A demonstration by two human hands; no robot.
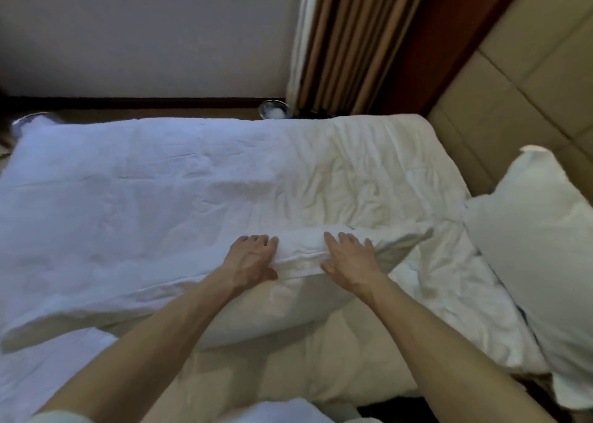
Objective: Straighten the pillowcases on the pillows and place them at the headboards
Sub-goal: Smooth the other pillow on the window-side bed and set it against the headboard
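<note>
White wrinkled duvet is covering the whole bed, w/ open flat room stretching left & toward the far edge. Beige padded panel headboard is running along the R side. Long white-cased pillow is lying across the near part of the duvet, well apart from the headboard, its far seam edge sitting under both hands. Second white pillow is leaning upright against the headboard. Right hand is pressing flat on the seam, fingers spread wide. Left hand is resting on the same edge, fingers bent over it; can't tell if it's pinching the fabric.
</note>
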